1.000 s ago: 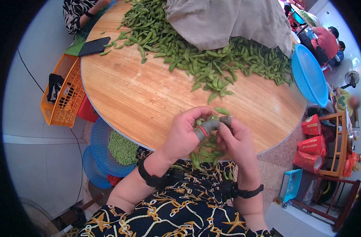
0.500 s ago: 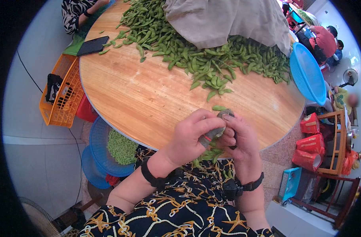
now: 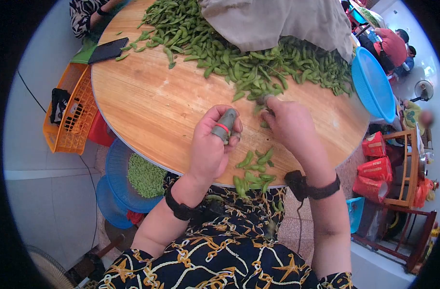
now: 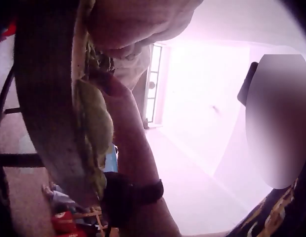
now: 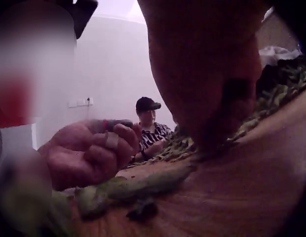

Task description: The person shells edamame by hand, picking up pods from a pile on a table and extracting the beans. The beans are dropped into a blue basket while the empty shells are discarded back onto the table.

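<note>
At the far left an orange basket (image 3: 68,115) is standing on the floor beside the round wooden table (image 3: 152,111), and a dark phone (image 3: 107,50) is lying near the table's far-left rim; no writing can be read on either. Below the table edge a blue basin (image 3: 118,166) is holding shelled green beans (image 3: 145,177). Moving right, the left hand (image 3: 211,147) is hovering over the near part of the table with its fingers curled into a loose fist, a grey guard with a red band on the thumb (image 3: 224,124); whether it is holding anything inside the curl cannot be told. Just right of it, a small heap of pods (image 3: 253,169) is lying at the near rim, their long axes running mostly toward and away from the person. The right hand (image 3: 287,125) is reaching forward, and its fingertips (image 3: 267,102) are touching the near edge of the big pile of edamame pods (image 3: 258,67), which is lying straight ahead of that hand and well apart from the left one; the right hand is plainly the nearer. Whether its fingers are pinching a pod cannot be told, as the right wrist view is blurred. A grey cloth (image 3: 278,21) is covering the pile's far side, and a blue basin (image 3: 372,86) is tilting at the right rim. The red packages (image 3: 379,159) at far right are carrying print too small to read.
</note>
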`<state>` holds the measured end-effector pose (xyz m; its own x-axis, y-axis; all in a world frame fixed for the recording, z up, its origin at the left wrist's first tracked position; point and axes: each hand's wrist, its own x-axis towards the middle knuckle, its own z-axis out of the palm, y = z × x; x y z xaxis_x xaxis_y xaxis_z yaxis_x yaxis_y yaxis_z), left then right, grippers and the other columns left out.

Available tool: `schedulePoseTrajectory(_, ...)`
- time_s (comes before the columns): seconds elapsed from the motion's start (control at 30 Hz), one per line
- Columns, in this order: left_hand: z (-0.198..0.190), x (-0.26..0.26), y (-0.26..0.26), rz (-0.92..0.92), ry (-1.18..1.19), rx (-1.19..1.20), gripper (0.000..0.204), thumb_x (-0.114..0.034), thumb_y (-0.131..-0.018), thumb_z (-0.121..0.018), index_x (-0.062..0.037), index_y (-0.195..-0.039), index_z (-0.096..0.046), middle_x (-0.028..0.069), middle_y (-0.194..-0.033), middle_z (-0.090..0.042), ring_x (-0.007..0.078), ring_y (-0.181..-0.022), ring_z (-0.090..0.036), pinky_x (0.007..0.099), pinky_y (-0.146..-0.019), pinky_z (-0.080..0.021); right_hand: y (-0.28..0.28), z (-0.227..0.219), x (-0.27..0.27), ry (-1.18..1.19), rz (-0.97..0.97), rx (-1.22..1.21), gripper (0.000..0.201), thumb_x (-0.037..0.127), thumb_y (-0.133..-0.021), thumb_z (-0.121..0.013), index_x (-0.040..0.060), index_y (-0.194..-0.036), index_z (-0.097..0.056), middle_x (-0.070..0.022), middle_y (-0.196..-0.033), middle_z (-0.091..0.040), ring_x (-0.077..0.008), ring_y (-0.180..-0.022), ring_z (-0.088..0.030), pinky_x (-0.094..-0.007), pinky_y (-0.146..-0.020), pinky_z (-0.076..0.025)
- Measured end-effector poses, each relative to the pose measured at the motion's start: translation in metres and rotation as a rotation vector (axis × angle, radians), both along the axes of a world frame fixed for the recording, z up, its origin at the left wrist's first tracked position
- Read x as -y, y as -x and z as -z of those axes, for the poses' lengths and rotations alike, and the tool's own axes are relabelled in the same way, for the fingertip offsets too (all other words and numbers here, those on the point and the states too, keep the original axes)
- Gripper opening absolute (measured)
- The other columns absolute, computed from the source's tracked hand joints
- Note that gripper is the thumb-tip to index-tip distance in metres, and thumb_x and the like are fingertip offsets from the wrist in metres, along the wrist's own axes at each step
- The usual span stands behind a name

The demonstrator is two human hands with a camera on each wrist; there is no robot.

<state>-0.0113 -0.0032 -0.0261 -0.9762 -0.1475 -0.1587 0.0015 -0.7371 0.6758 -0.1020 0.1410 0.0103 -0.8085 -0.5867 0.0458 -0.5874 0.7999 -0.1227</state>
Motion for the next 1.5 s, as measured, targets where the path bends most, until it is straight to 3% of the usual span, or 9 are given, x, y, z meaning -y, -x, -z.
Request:
schedulePoseTrajectory(0.17, -0.006, -0.001, -0.002, 0.048, 0.022, -0.004, 0.019, -0.007, -0.087, -0.048, -0.0058, -0.106, -0.05, 0.0013, -0.082, -0.052, 0.0041, -0.06, -0.043, 0.0126, -0.048, -0.03, -0.008, 0.002, -0.003, 0.003, -0.013, 0.038, 0.014, 0.017, -0.078, -0.057, 0.0038, -0.083, -0.055, -0.0181, -0.066, -0.058, -0.0347, -0.066, -0.059, -0.0444, -0.057, -0.047)
schedulePoseTrajectory(0.27, -0.004, -0.006, 0.0, 0.057, 0.131, 0.067, 0.028, -0.008, -0.086, -0.051, -0.0036, -0.113, -0.049, 0.0003, -0.082, -0.052, 0.0036, -0.06, -0.042, 0.0126, -0.047, -0.029, -0.018, 0.011, -0.017, 0.435, -0.056, 0.269, 0.012, 0.015, -0.079, -0.057, 0.0033, -0.08, -0.054, -0.013, -0.06, -0.057, -0.0265, -0.054, -0.058, -0.0358, -0.048, -0.044)
schedulePoseTrajectory(0.33, -0.003, -0.003, -0.002, 0.209, 0.095, -0.01, 0.032, -0.007, -0.084, -0.055, -0.0022, -0.115, -0.049, -0.0001, -0.086, -0.054, 0.0033, -0.064, -0.047, 0.0129, -0.048, -0.033, -0.028, 0.007, -0.021, 0.899, 0.299, 1.096, 0.011, 0.014, -0.081, -0.056, 0.0046, -0.077, -0.054, -0.0025, -0.054, -0.05, -0.0115, -0.043, -0.046, -0.0236, -0.042, -0.036)
schedulePoseTrajectory(0.43, -0.007, 0.0, -0.004, 0.373, -0.067, 0.007, 0.023, -0.005, -0.083, -0.056, -0.0037, -0.106, -0.056, -0.0023, -0.084, -0.057, 0.0013, -0.069, -0.051, 0.0131, -0.054, -0.039, -0.044, 0.003, -0.024, 1.281, 0.358, 1.575, 0.01, 0.014, -0.082, -0.056, 0.0065, -0.077, -0.054, 0.0046, -0.054, -0.043, -0.0021, -0.043, -0.036, -0.017, -0.04, -0.026)
schedulePoseTrajectory(0.67, 0.003, 0.001, -0.005, 0.318, -0.193, -0.064, 0.018, -0.01, -0.079, -0.065, -0.003, -0.092, -0.054, 0.0014, -0.083, -0.058, 0.0056, -0.073, -0.055, 0.0158, -0.056, -0.042, -0.067, -0.001, -0.02, 1.332, 0.248, 1.535, 0.011, 0.016, -0.087, -0.053, 0.0057, -0.083, -0.053, 0.0037, -0.059, -0.045, -0.0032, -0.044, -0.035, -0.0179, -0.04, -0.025)
schedulePoseTrajectory(0.83, 0.008, -0.004, -0.004, 0.083, 0.331, -0.102, 0.015, -0.012, -0.079, -0.066, -0.0046, -0.086, -0.055, -0.0002, -0.08, -0.057, 0.0051, -0.068, -0.05, 0.0185, -0.062, -0.042, -0.072, 0.004, -0.015, 1.319, 0.198, 1.35, 0.013, 0.018, -0.089, -0.05, 0.0049, -0.086, -0.053, 0.0043, -0.059, -0.045, -0.003, -0.047, -0.037, -0.0178, -0.042, -0.027)
schedulePoseTrajectory(0.97, 0.0, -0.007, -0.006, 0.069, 0.33, -0.084, 0.011, -0.011, -0.081, -0.063, -0.0023, -0.086, -0.059, -0.0022, -0.077, -0.058, 0.0043, -0.072, -0.051, 0.02, -0.066, -0.044, -0.074, 0.004, -0.011, 1.193, 0.271, 1.121, 0.015, 0.018, -0.09, -0.049, 0.0043, -0.088, -0.052, 0.0042, -0.063, -0.048, -0.0032, -0.051, -0.039, -0.0175, -0.045, -0.03)
schedulePoseTrajectory(1.33, -0.004, -0.006, -0.007, 0.031, 0.614, -0.038, 0.009, -0.009, -0.081, -0.061, -0.0009, -0.083, -0.058, -0.0016, -0.076, -0.058, 0.004, -0.071, -0.051, 0.0197, -0.063, -0.043, -0.074, 0.002, -0.013, 1.119, 0.222, 1.213, 0.021, 0.021, -0.092, -0.044, 0.0061, -0.08, -0.052, 0.0045, -0.066, -0.049, -0.0035, -0.055, -0.041, -0.0179, -0.049, -0.033)
schedulePoseTrajectory(1.5, -0.002, -0.006, -0.007, 0.13, 0.465, -0.128, 0.009, -0.01, -0.083, -0.059, -0.0017, -0.086, -0.058, -0.0016, -0.078, -0.058, 0.0041, -0.072, -0.052, 0.0197, -0.064, -0.044, -0.074, 0.005, -0.013, 1.16, 0.243, 1.188, 0.019, 0.02, -0.092, -0.044, 0.0061, -0.081, -0.053, 0.004, -0.064, -0.049, -0.0028, -0.052, -0.04, -0.0171, -0.046, -0.031)
